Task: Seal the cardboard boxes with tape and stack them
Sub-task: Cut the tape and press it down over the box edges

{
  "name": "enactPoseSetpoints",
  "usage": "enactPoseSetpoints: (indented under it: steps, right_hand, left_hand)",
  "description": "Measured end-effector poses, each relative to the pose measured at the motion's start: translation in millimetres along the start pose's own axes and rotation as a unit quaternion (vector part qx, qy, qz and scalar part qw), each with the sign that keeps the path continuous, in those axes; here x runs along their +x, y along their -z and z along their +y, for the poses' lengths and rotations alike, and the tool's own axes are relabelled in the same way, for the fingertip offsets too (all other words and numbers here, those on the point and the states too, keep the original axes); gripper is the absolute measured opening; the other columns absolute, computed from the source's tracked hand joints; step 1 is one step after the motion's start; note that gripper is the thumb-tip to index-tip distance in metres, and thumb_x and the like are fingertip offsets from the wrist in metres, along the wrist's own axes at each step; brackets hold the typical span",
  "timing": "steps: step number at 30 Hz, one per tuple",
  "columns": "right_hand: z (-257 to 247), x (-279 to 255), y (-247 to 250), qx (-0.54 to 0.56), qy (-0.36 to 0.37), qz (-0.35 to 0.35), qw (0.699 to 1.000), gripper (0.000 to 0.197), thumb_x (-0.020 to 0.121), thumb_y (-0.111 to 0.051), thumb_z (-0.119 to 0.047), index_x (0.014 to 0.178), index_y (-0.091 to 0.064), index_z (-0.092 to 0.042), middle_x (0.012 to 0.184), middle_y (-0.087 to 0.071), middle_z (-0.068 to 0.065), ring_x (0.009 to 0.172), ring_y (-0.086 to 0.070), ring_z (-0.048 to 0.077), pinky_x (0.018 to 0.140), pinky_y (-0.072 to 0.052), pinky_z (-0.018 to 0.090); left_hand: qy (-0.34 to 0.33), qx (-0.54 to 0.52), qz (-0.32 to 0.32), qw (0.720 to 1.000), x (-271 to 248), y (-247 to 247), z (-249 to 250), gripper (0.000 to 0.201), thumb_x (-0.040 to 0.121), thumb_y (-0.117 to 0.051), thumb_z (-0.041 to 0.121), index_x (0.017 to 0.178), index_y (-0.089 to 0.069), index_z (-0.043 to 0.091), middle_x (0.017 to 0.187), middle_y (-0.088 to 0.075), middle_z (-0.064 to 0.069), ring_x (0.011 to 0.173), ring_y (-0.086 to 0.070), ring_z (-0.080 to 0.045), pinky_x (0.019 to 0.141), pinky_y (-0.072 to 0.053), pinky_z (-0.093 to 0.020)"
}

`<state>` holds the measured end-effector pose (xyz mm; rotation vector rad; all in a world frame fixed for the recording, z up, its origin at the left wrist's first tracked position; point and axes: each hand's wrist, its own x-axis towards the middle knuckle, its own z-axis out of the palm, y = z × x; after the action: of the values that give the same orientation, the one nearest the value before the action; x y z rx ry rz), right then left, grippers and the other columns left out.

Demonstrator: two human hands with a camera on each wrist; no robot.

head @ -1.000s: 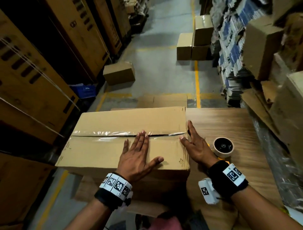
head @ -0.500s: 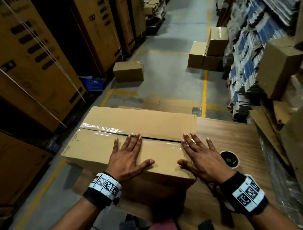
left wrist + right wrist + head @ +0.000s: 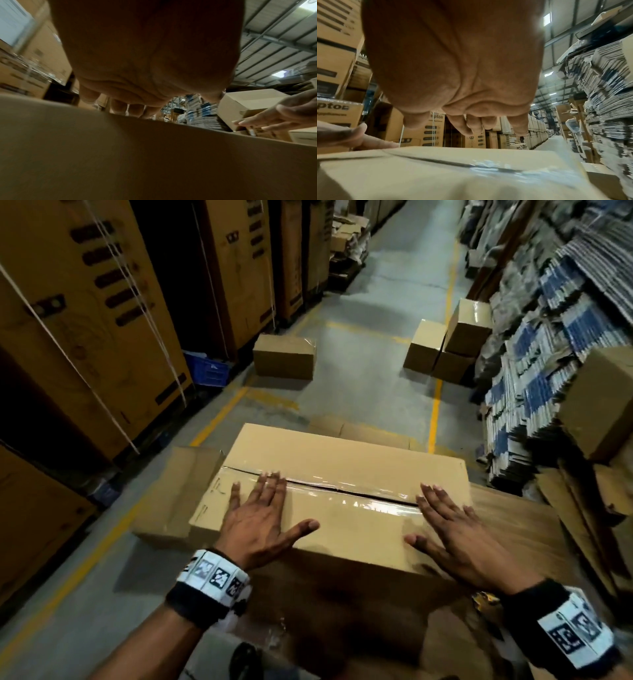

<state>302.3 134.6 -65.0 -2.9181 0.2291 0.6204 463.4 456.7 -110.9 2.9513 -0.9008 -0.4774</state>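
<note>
A long cardboard box lies on the wooden table, with clear tape along its top seam. My left hand lies flat on the near half of the top, fingers straight and touching the tape. My right hand lies flat near the box's right end, fingers spread. An end flap sticks out at the left. In the left wrist view the left hand rests over the box. In the right wrist view the right hand hovers just above the taped seam. The tape roll is hidden.
A stack of sealed boxes stands on the floor ahead right, and a single box ahead left. Tall cartons line the left. Piles of flattened cardboard line the right. A blue crate sits by the cartons.
My right hand has moved from the box's right end onto its top. The box has turned slightly, its left end nearer me. The tape roll has gone out of sight.
</note>
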Motion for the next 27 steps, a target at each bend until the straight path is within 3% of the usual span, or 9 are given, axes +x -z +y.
enactPoseSetpoints:
  steps: [4, 9, 14, 17, 19, 22, 24, 27]
  right_hand:
    - [-79.2, 33.0, -0.8, 0.058, 0.033, 0.03, 0.997, 0.125, 0.064, 0.013, -0.1, 0.165, 0.0, -0.028, 0.167, 0.022, -0.015, 0.153, 0.024, 0.005, 0.125, 0.001, 0.037]
    - [-163.0, 73.3, -20.0, 0.057, 0.005, -0.042, 0.997, 0.119, 0.07, 0.0, -0.093, 0.165, 0.004, -0.021, 0.168, 0.024, -0.006, 0.154, 0.022, 0.012, 0.126, 0.001, 0.051]
    - [-179.1, 77.6, -30.5, 0.051, -0.051, -0.041, 0.997, 0.121, 0.069, 0.007, -0.097, 0.166, 0.0, -0.026, 0.163, 0.027, -0.015, 0.155, 0.016, 0.006, 0.127, -0.005, 0.051]
    - [-189.2, 79.2, -13.4, 0.059, -0.075, -0.04, 0.995, 0.104, 0.081, -0.011, -0.089, 0.165, -0.007, -0.028, 0.169, 0.012, -0.013, 0.158, 0.006, 0.008, 0.128, -0.011, 0.049]
    - [-206.5, 85.9, -1.8, 0.052, -0.077, -0.019, 0.995, 0.098, 0.084, -0.019, -0.083, 0.165, -0.008, -0.03, 0.172, 0.004, -0.009, 0.158, 0.003, 0.01, 0.129, -0.012, 0.047]
    - [-236.3, 101.9, 5.2, 0.065, -0.048, 0.004, 0.997, 0.103, 0.08, -0.011, -0.088, 0.165, -0.003, -0.029, 0.171, 0.01, -0.01, 0.157, 0.008, 0.008, 0.13, -0.007, 0.043]
    - [-251.5, 111.9, 1.4, 0.059, -0.023, -0.007, 0.998, 0.107, 0.078, -0.003, -0.093, 0.164, 0.008, -0.029, 0.168, 0.022, -0.012, 0.155, 0.016, 0.007, 0.129, 0.0, 0.043]
    - [-264.5, 122.9, -11.8, 0.034, -0.005, -0.045, 0.998, 0.116, 0.068, 0.008, -0.099, 0.161, 0.02, -0.03, 0.159, 0.041, -0.014, 0.152, 0.029, 0.009, 0.126, 0.004, 0.048]
  left_hand:
    - [0.011, 0.02, -0.009, 1.0, -2.5, 7.4, -73.3, 0.129, 0.067, 0.017, 0.1, 0.166, 0.01, 0.018, 0.172, 0.021, 0.003, 0.158, 0.021, -0.014, 0.124, 0.015, -0.059]
    - [-0.03, 0.039, -0.013, 0.999, 3.9, -0.1, -93.6, 0.136, 0.062, 0.018, 0.102, 0.166, 0.01, 0.015, 0.172, 0.02, -0.003, 0.157, 0.026, -0.02, 0.12, 0.016, -0.066]
    - [-0.049, 0.001, -0.011, 0.999, 6.2, -5.7, -98.3, 0.135, 0.066, 0.01, 0.103, 0.166, 0.006, 0.012, 0.173, 0.019, -0.006, 0.157, 0.026, -0.023, 0.118, 0.016, -0.068]
    - [-0.098, -0.1, -0.006, 0.99, 8.5, -3.6, -117.5, 0.131, 0.066, 0.013, 0.102, 0.167, 0.001, 0.02, 0.175, 0.012, -0.003, 0.159, 0.02, -0.017, 0.124, 0.014, -0.061]
    - [-0.107, -0.234, 0.03, 0.966, 11.0, 1.5, -139.8, 0.127, 0.068, 0.008, 0.102, 0.167, -0.009, 0.025, 0.175, -0.001, 0.002, 0.16, 0.006, -0.009, 0.13, 0.004, -0.051]
    - [-0.068, -0.39, 0.11, 0.912, 15.5, -0.6, -173.1, 0.121, 0.076, -0.003, 0.1, 0.164, -0.028, 0.021, 0.171, -0.024, 0.002, 0.158, -0.018, -0.01, 0.13, -0.012, -0.033]
    - [-0.032, -0.474, 0.106, 0.874, 17.6, -5.6, -188.1, 0.119, 0.074, -0.008, 0.102, 0.163, -0.031, 0.026, 0.169, -0.031, 0.004, 0.155, -0.028, -0.01, 0.124, -0.019, -0.026]
    - [-0.041, -0.53, 0.056, 0.845, 23.2, -16.9, -194.1, 0.121, 0.072, -0.009, 0.103, 0.166, -0.019, 0.028, 0.171, -0.024, 0.004, 0.155, -0.029, -0.013, 0.125, -0.024, -0.03]
